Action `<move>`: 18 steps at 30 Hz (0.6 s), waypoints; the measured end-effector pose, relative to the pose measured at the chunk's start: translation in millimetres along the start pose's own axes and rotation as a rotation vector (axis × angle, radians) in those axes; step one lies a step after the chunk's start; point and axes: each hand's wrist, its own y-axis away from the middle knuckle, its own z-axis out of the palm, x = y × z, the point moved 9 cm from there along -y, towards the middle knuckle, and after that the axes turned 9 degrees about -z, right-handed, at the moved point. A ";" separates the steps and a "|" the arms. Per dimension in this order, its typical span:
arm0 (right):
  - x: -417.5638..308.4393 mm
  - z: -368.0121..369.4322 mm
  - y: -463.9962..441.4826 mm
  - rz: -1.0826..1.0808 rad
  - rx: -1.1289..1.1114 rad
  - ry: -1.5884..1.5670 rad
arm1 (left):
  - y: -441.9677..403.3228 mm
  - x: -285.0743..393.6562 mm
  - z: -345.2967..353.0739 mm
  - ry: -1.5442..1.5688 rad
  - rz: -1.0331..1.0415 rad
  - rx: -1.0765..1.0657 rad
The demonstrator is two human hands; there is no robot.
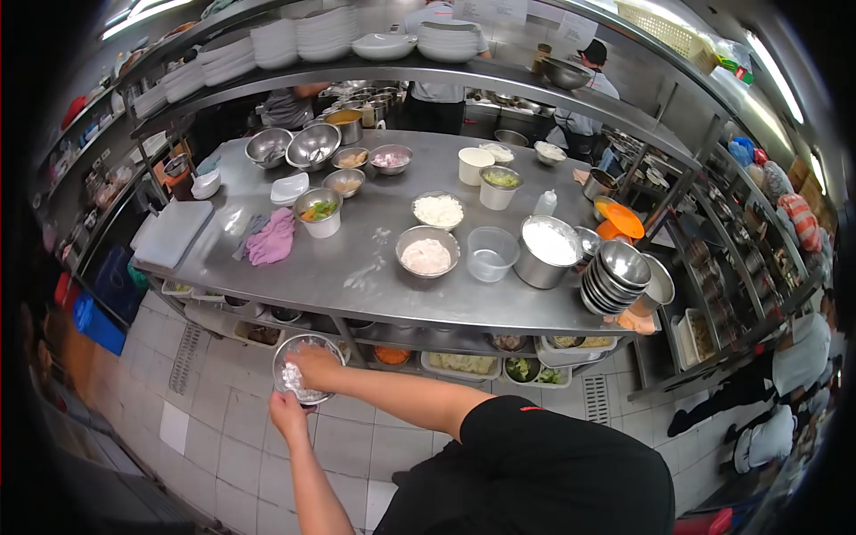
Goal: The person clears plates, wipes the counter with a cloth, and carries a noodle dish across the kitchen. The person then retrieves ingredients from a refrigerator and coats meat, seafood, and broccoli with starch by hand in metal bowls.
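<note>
My left hand (289, 415) grips the lower rim of a metal bowl (332, 346), which hangs over the floor in front of the steel table. White powder (292, 378) lies in this bowl. Reaching inside it, my right hand (312, 368) has its fingers bent together by the powder; what they hold is hidden. On the table edge nearby stand a metal bowl of pale pinkish paste (427, 257), a clear empty tub (491, 255) and a large pot of white powder (550, 242).
The steel table (357, 259) also bears a pink cloth (270, 238), a tub of chopped vegetables (318, 212), stacked metal bowls (615, 278) and an orange container (621, 219). Plates (325, 34) fill the overhead shelf. Several people work behind the table and at the right.
</note>
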 end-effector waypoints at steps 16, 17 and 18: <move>-25.4 28.4 -109.2 -0.332 0.118 0.181 | -91.4 -13.5 -58.2 0.039 -0.121 0.153; -35.1 22.4 -109.0 -0.319 0.024 0.231 | -98.1 -10.2 -65.9 0.058 -0.099 0.200; -36.5 21.6 -114.2 -0.316 0.025 0.229 | -104.3 -10.6 -65.8 0.056 -0.100 0.197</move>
